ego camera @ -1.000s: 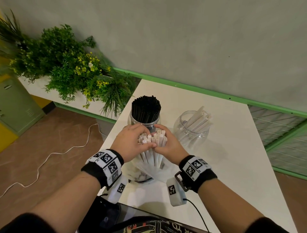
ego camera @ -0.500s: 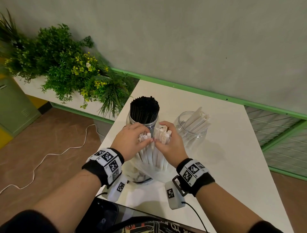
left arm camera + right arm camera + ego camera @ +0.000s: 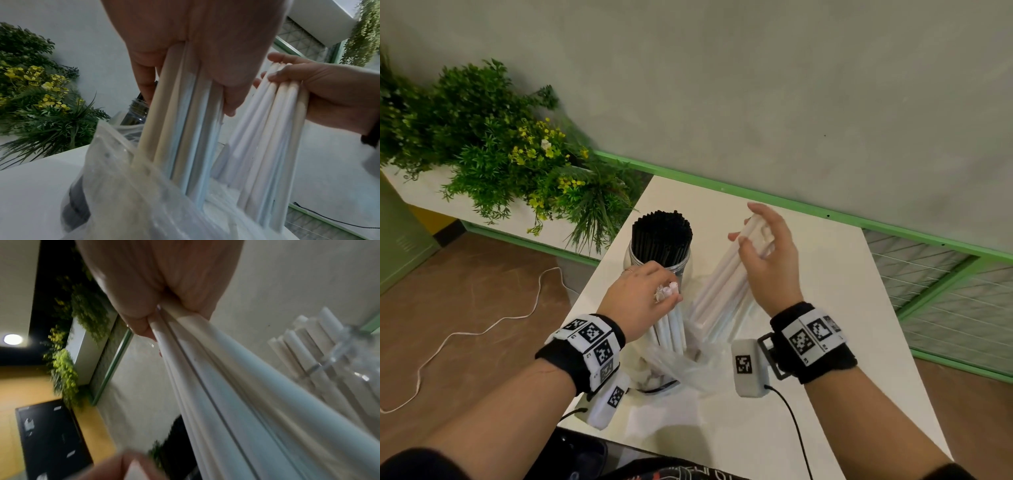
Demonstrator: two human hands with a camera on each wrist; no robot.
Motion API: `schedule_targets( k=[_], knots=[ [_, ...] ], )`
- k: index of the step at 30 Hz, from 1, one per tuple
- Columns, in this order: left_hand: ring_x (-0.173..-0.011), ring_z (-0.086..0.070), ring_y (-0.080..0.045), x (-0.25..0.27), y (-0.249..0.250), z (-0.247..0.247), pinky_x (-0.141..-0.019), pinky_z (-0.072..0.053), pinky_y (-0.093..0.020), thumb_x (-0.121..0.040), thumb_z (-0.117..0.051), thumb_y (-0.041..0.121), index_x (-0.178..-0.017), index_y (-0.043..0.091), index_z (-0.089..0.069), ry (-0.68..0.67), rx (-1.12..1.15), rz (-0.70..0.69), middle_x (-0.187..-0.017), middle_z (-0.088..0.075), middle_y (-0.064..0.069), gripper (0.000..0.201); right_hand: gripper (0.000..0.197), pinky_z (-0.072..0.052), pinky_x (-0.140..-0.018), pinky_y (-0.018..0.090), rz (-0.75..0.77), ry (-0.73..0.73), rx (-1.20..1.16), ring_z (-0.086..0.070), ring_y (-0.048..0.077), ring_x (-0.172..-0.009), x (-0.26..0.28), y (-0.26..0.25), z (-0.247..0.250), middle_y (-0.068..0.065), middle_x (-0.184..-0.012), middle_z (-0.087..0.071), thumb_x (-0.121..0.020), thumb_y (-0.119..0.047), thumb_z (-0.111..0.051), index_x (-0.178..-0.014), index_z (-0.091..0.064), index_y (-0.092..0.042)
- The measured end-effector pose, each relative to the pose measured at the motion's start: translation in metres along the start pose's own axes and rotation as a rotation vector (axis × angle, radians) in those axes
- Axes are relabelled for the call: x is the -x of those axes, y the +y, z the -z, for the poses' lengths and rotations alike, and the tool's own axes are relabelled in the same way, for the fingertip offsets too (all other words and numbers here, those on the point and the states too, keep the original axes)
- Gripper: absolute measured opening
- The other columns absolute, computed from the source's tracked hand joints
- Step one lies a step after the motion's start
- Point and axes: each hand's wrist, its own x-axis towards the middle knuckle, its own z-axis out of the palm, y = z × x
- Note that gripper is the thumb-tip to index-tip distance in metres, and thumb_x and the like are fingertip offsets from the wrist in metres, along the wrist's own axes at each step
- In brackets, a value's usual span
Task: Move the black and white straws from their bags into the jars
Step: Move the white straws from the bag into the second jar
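A clear plastic bag (image 3: 681,366) stands at the table's near edge with white straws (image 3: 671,325) upright in it. My left hand (image 3: 669,293) grips the tops of those straws. My right hand (image 3: 748,229) holds a separate bunch of white straws (image 3: 719,277), tilted up and to the right, with their lower ends near the bag's mouth. Behind the left hand a jar is packed with black straws (image 3: 661,240). In the right wrist view the clear jar (image 3: 339,366) with several white straws sits just beyond the held bunch (image 3: 226,386); in the head view my right hand hides it.
The white table (image 3: 842,308) is narrow, with a green-trimmed wall along its far edge. A planter of green and yellow plants (image 3: 500,154) stands to the left, and a wire mesh panel (image 3: 945,291) to the right. A white cable (image 3: 482,329) lies on the floor.
Both hands were closed round one bundle in the bag. My right hand has since pulled a bunch of white straws out, up and to the right, while my left hand keeps hold of the others.
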Motion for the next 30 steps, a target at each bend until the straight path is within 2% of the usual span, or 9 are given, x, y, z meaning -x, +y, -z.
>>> schedule_targets(
  k=[3, 5, 10, 14, 18, 21, 23, 26, 30],
  knots=[
    [-0.092, -0.054, -0.017, -0.002, 0.002, 0.0, -0.084, -0.038, -0.027, -0.08, -0.033, 0.061, -0.098, 0.026, -0.063, -0.01, -0.01, -0.006, -0.101, -0.057, 0.01, 0.05, 0.043, -0.054, -0.086, 0.032, -0.023, 0.141, -0.086, -0.07, 0.015, -0.093, -0.022, -0.012, 0.023, 0.016, -0.12, -0.054, -0.09, 0.005, -0.05, -0.126, -0.05, -0.02],
    [-0.094, -0.054, -0.017, -0.003, 0.001, -0.001, -0.084, -0.042, -0.031, -0.08, -0.034, 0.06, -0.099, 0.027, -0.062, -0.015, -0.01, -0.001, -0.101, -0.056, 0.011, 0.047, 0.045, -0.055, -0.087, 0.036, 0.007, 0.261, -0.114, -0.069, 0.018, -0.095, -0.034, -0.021, 0.037, 0.013, -0.116, -0.055, -0.09, 0.006, -0.049, -0.127, -0.048, -0.02],
    [-0.095, -0.053, -0.017, -0.002, 0.0, -0.003, -0.084, -0.044, -0.033, -0.08, -0.035, 0.061, -0.098, 0.03, -0.062, -0.01, -0.007, -0.003, -0.102, -0.055, 0.014, 0.045, 0.046, -0.051, -0.094, 0.049, 0.083, 0.527, -0.133, -0.069, 0.016, -0.098, -0.058, -0.022, 0.064, 0.021, -0.135, -0.039, -0.089, 0.004, -0.046, -0.126, -0.046, -0.023],
    [-0.095, -0.053, -0.016, -0.001, 0.002, -0.003, -0.083, -0.045, -0.033, -0.08, -0.034, 0.064, -0.098, 0.03, -0.062, -0.014, -0.01, 0.0, -0.102, -0.055, 0.014, 0.047, 0.046, -0.049, -0.095, 0.051, 0.082, 0.603, -0.085, -0.068, 0.016, -0.098, -0.063, -0.001, 0.069, 0.016, -0.132, -0.041, -0.085, 0.001, -0.046, -0.125, -0.047, -0.022],
    [-0.096, -0.05, -0.012, 0.0, 0.005, -0.001, -0.083, -0.035, -0.025, -0.08, -0.034, 0.064, -0.099, 0.029, -0.062, -0.007, -0.007, -0.012, -0.102, -0.055, 0.015, 0.048, 0.044, -0.048, -0.085, 0.018, 0.022, 0.575, -0.02, -0.066, 0.012, -0.101, -0.058, 0.027, 0.059, -0.002, -0.124, -0.044, -0.087, -0.001, -0.049, -0.127, -0.049, -0.018],
    [-0.096, -0.05, -0.011, 0.001, 0.006, -0.001, -0.084, -0.033, -0.023, -0.08, -0.035, 0.062, -0.099, 0.028, -0.063, -0.001, -0.014, -0.014, -0.103, -0.056, 0.014, 0.048, 0.041, -0.04, -0.079, 0.004, 0.006, 0.58, 0.026, -0.058, -0.012, -0.093, -0.049, 0.047, 0.048, 0.004, -0.121, -0.045, -0.088, 0.004, -0.051, -0.125, -0.051, -0.01],
    [-0.095, -0.05, -0.011, 0.001, 0.007, -0.001, -0.084, -0.034, -0.024, -0.081, -0.036, 0.06, -0.099, 0.028, -0.062, 0.001, -0.017, -0.01, -0.104, -0.056, 0.013, 0.046, 0.037, -0.038, -0.08, 0.001, -0.033, 0.542, 0.062, -0.057, -0.014, -0.094, -0.043, 0.061, 0.042, 0.006, -0.12, -0.045, -0.089, 0.005, -0.052, -0.123, -0.051, -0.008],
    [-0.092, -0.047, -0.008, 0.002, 0.007, -0.001, -0.083, -0.032, -0.023, -0.082, -0.036, 0.059, -0.098, 0.027, -0.063, 0.013, -0.017, -0.021, -0.102, -0.057, 0.013, 0.045, 0.033, -0.039, -0.088, 0.006, -0.097, 0.336, 0.171, -0.056, 0.003, -0.103, -0.033, 0.085, 0.035, 0.003, -0.121, -0.051, -0.089, -0.006, -0.058, -0.12, -0.054, -0.017],
    [-0.093, -0.049, -0.01, 0.003, 0.006, -0.002, -0.081, -0.033, -0.024, -0.082, -0.038, 0.061, -0.097, 0.029, -0.062, 0.02, -0.024, -0.013, -0.102, -0.056, 0.014, 0.044, 0.027, -0.036, -0.085, 0.009, -0.08, 0.093, 0.379, -0.054, 0.017, -0.106, -0.023, 0.105, 0.04, 0.003, -0.118, -0.055, -0.087, -0.007, -0.063, -0.114, -0.061, -0.01]
  ],
)
